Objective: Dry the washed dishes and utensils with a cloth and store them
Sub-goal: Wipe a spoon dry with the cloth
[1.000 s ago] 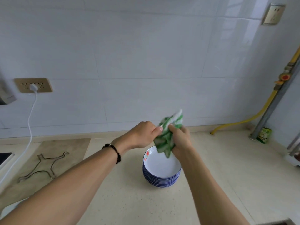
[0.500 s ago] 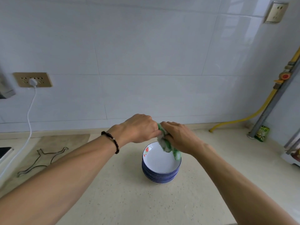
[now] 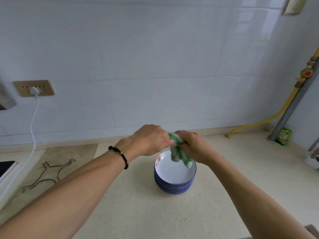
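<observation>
Both hands clamp a bunched green-and-white cloth (image 3: pixel 177 150) over a stack of blue-rimmed plates (image 3: pixel 174 180) at the middle of the beige surface (image 3: pixel 138 213). The left hand (image 3: pixel 151 140) takes its 9 o'clock end, the right hand (image 3: pixel 193 145) its 3 o'clock end, each grip curled tight around fabric.

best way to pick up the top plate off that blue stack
Grip the top plate at its raised blue rim on the near side, coming from the front. The cloth, held by both hands, hangs over the far right edge; the near rim is bare and overhangs the stack.
</observation>
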Available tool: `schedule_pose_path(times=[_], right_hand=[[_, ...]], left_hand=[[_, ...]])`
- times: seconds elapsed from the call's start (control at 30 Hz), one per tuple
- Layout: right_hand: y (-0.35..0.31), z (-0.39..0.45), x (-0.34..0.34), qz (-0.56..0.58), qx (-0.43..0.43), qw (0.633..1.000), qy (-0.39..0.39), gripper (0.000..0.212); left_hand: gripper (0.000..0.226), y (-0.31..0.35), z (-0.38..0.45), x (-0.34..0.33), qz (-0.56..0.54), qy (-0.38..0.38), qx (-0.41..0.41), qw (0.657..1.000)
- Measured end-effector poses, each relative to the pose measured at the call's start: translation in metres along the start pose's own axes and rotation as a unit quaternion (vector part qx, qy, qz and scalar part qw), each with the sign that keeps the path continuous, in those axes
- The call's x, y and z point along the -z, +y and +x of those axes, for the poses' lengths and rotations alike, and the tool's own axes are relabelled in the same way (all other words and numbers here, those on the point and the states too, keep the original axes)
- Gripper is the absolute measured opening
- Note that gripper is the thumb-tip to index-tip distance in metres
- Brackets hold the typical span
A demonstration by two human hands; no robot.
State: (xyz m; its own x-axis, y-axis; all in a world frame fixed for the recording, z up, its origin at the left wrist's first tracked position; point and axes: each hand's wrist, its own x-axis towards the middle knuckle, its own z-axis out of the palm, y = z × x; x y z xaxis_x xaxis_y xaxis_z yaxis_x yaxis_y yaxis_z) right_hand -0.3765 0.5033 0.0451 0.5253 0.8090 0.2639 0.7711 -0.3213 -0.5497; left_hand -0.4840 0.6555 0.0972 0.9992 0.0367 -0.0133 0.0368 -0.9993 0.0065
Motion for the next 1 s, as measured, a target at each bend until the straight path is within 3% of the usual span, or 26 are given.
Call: schedule_pose_path(times=[0.07, 0.13, 0.23, 0.3, 0.33, 0.43, 0.5, 0.57, 0.67, 0.73, 0.8, 0.87, 0.9, 0.93, 1.0], right_hand=[[0.012, 0.002, 0.002, 0.121, -0.098, 0.985, 0.072, 0.027], [0.022, 0.006, 0.004, 0.109, -0.135, 0.978, 0.120, 0.021], [0.012, 0.008, -0.003, -0.047, 0.001, 0.997, 0.062, 0.019], [0.002, 0.008, -0.008, -0.118, 0.100, 0.988, 0.020, 0.015], [0.002, 0.008, -0.006, -0.115, 0.107, 0.988, 0.009, 0.014], [0.006, 0.009, 0.007, 0.007, -0.018, 1.000, 0.017, 0.027], [0.011, 0.008, 0.010, 0.011, -0.061, 0.997, 0.036, 0.031], [0.009, 0.011, 0.005, -0.040, -0.042, 0.998, 0.011, 0.020], [-0.001, 0.017, -0.007, -0.118, 0.060, 0.991, -0.023, 0.010], [-0.004, 0.018, -0.001, -0.032, 0.028, 0.999, -0.008, 0.018], [0.004, 0.020, 0.004, 0.099, -0.062, 0.992, 0.053, 0.023], [0.007, 0.022, 0.003, 0.220, -0.135, 0.957, 0.136, 0.012], [0.004, 0.026, -0.002, 0.306, -0.166, 0.921, 0.174, 0.007], [-0.003, 0.030, -0.008, 0.417, -0.204, 0.860, 0.213, 0.008], [-0.026, 0.041, -0.021, 0.621, -0.269, 0.692, 0.251, 0.015]], left_hand=[[0.051, -0.004, 0.000, 0.000, -0.040, 0.030, -0.001, 0.999], [0.052, -0.006, 0.001, 0.002, -0.067, 0.042, 0.005, 0.997], [0.051, -0.006, 0.007, 0.004, -0.034, -0.003, 0.022, 0.999], [0.049, -0.005, 0.009, 0.004, 0.000, -0.011, 0.025, 1.000], [0.049, -0.006, 0.008, 0.003, 0.003, -0.010, 0.018, 1.000], [0.055, -0.017, 0.007, 0.000, -0.074, 0.029, -0.008, 0.997], [0.056, -0.025, 0.005, -0.001, -0.123, 0.044, -0.010, 0.991], [0.056, -0.027, 0.005, -0.003, -0.120, 0.027, -0.001, 0.992], [0.056, -0.027, 0.006, -0.007, -0.078, 0.012, 0.005, 0.997], [0.056, -0.027, 0.004, -0.006, -0.089, 0.039, -0.001, 0.995], [0.056, -0.029, 0.002, -0.003, -0.162, 0.093, -0.010, 0.982], [0.056, -0.028, 0.003, -0.004, -0.257, 0.149, -0.002, 0.955], [0.056, -0.023, 0.006, -0.006, -0.297, 0.176, 0.008, 0.939], [0.056, -0.016, 0.009, -0.009, -0.321, 0.203, 0.021, 0.925], [0.057, 0.003, 0.019, -0.022, -0.321, 0.258, 0.063, 0.909]])
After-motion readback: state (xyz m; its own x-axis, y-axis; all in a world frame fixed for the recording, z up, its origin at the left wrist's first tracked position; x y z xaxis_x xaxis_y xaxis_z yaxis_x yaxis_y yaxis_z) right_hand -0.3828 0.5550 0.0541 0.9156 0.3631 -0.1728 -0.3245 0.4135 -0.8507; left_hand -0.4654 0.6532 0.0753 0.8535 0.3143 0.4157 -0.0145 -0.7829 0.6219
